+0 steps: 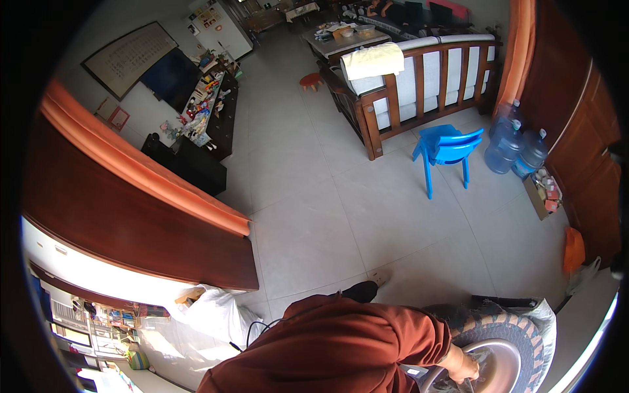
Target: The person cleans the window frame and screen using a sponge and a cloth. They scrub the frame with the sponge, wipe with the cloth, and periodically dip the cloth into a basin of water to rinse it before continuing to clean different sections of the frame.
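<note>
At the lower right, my right hand (462, 368), below a rust-red sleeve (417, 334), reaches into a light-coloured round basin (513, 358). Its fingers are curled around a dark, wet-looking item (464, 386); what it is cannot be made out. Some greyish, see-through material (485, 362) lies in the basin beside my knuckles. A grey cloth with tan block shapes (528, 334) surrounds the basin, and a white sack-like sheet (546, 319) hangs at its outer edge. My left hand is out of view, and the frame's lower edge cuts off part of the basin.
A blue plastic chair (444, 142) stands ahead, near large water bottles (503, 147) and a cardboard box (538, 201). Farther off is a wooden sofa (378, 118). A white plastic bag (216, 314) rests to the left, below a curtained wooden partition (147, 211). A person (388, 10) reclines at the back.
</note>
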Demonstrator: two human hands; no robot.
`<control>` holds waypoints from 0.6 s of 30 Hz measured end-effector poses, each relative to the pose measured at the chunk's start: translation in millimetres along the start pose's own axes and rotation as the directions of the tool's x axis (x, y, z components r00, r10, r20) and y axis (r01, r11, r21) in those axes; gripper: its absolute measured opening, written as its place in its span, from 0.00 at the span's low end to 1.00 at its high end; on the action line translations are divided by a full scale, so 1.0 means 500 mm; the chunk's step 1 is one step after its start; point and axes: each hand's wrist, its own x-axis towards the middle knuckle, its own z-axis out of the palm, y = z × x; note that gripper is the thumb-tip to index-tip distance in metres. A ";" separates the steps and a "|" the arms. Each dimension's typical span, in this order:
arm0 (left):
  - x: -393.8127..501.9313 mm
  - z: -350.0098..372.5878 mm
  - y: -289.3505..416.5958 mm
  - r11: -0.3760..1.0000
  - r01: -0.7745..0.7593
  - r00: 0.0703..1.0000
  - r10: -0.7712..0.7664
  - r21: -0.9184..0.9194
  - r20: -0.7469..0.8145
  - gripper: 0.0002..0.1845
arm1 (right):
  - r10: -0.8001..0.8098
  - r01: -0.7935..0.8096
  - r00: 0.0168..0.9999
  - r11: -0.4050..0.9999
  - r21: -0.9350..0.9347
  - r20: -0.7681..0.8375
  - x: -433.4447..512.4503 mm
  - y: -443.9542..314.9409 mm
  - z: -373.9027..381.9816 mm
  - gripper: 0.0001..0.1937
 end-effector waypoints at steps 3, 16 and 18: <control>-0.017 0.002 0.007 0.924 0.036 0.991 0.017 0.381 -0.136 0.11 | 0.072 -0.069 0.995 0.996 0.054 -0.063 -0.014 -0.013 -0.008 0.12; -0.017 -0.127 0.134 0.769 -0.083 0.990 -0.007 -0.634 -0.138 0.13 | -0.063 0.065 0.990 0.998 0.012 -0.126 0.041 -0.303 0.043 0.07; -0.020 -0.172 0.118 0.784 -0.121 0.965 -0.052 -0.608 -0.259 0.15 | -0.051 0.073 0.969 0.994 0.081 -0.242 0.050 -0.324 -0.011 0.05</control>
